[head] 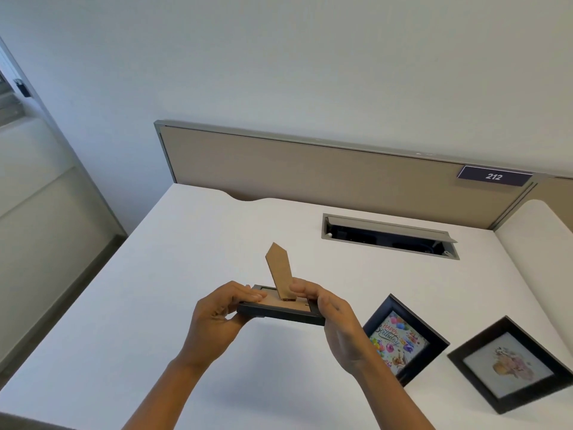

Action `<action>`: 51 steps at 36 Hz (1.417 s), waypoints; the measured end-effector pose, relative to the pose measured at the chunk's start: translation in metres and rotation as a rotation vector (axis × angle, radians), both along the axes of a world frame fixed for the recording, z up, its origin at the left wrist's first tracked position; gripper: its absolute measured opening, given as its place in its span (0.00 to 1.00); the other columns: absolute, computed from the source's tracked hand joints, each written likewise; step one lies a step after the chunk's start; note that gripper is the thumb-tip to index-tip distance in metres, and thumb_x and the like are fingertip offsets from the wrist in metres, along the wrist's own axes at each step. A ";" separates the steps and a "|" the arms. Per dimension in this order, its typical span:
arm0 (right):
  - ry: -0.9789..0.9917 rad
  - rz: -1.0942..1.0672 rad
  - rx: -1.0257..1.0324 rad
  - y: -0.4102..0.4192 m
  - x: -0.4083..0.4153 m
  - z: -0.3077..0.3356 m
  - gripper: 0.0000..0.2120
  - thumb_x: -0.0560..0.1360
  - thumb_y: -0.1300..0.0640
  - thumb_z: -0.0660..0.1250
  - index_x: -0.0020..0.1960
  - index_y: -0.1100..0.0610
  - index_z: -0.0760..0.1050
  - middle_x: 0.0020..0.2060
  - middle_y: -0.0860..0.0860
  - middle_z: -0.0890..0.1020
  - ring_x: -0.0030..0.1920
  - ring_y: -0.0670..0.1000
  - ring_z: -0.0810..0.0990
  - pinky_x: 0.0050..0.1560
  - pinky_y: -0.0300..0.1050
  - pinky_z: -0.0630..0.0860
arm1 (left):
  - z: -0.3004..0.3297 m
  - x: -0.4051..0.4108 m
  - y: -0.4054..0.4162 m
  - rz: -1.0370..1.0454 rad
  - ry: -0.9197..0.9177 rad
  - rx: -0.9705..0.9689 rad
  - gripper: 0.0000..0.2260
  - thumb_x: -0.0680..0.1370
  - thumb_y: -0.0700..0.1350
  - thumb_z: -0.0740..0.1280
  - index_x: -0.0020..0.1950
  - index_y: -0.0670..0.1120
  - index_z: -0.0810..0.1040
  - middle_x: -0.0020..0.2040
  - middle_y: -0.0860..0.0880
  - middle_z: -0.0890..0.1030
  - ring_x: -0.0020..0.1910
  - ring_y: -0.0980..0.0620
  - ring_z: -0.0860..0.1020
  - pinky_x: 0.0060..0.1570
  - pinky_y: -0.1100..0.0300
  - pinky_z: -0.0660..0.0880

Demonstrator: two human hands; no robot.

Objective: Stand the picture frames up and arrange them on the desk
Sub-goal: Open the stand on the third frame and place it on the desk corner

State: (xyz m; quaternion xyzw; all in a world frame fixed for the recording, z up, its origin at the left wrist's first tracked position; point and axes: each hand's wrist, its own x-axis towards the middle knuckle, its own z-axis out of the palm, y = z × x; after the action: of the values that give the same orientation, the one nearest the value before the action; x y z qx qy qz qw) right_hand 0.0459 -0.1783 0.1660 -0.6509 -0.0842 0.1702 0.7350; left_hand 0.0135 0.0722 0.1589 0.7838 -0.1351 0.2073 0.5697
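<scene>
Left hand [217, 318] is clamped on the left edge of a black frame [279, 313], held face-down above the white desk [124, 305]. Its cardboard stand [279, 270] is swung up. Right hand [333, 318] is gripped on the frame's right edge, thumb at the stand's base. Further right, birthday frame [400, 336] and flower frame [508, 364] are seen lying flat. None judged stood up yet; all three left to arrange.

Left hand [217, 318] and right hand [333, 318], both gripping
</scene>
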 end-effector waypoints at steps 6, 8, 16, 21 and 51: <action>0.018 0.028 0.105 -0.013 -0.005 -0.006 0.47 0.73 0.23 0.68 0.71 0.63 0.81 0.79 0.53 0.77 0.82 0.55 0.70 0.81 0.65 0.58 | 0.008 0.016 -0.009 -0.031 0.074 -0.048 0.09 0.77 0.38 0.75 0.55 0.46 0.86 0.51 0.49 0.89 0.53 0.44 0.87 0.55 0.57 0.84; 0.059 0.016 0.121 -0.016 -0.008 -0.011 0.46 0.73 0.23 0.69 0.72 0.61 0.81 0.79 0.52 0.77 0.82 0.52 0.69 0.81 0.64 0.54 | 0.004 0.024 -0.011 -0.039 0.127 -0.054 0.10 0.76 0.35 0.76 0.55 0.45 0.86 0.50 0.48 0.88 0.52 0.43 0.87 0.54 0.58 0.83; 0.311 -0.119 0.318 -0.018 -0.017 -0.046 0.42 0.63 0.23 0.78 0.61 0.56 0.89 0.70 0.52 0.85 0.77 0.50 0.76 0.87 0.57 0.51 | -0.014 0.052 -0.025 -0.088 0.346 -0.138 0.17 0.75 0.33 0.76 0.58 0.53 0.87 0.54 0.51 0.88 0.57 0.50 0.86 0.54 0.66 0.81; 0.368 -0.201 0.367 -0.014 -0.021 -0.053 0.45 0.59 0.22 0.79 0.65 0.51 0.87 0.68 0.53 0.86 0.75 0.56 0.78 0.84 0.63 0.58 | -0.027 0.064 -0.035 -0.121 0.422 -0.137 0.19 0.76 0.34 0.75 0.60 0.56 0.87 0.54 0.53 0.88 0.58 0.53 0.85 0.54 0.65 0.82; 0.648 -0.560 0.272 -0.009 -0.032 -0.076 0.34 0.73 0.35 0.72 0.69 0.57 0.83 0.60 0.57 0.90 0.66 0.60 0.84 0.59 0.55 0.78 | -0.084 0.092 -0.060 -0.209 0.641 -0.090 0.17 0.77 0.37 0.75 0.64 0.51 0.85 0.55 0.54 0.88 0.59 0.51 0.85 0.59 0.57 0.83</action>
State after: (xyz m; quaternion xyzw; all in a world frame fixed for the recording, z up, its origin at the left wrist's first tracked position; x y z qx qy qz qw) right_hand 0.0136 -0.1877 0.0896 -0.4592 0.3081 0.1470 0.8201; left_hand 0.1055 0.0122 0.0753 0.7651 -0.0195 -0.1035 0.6352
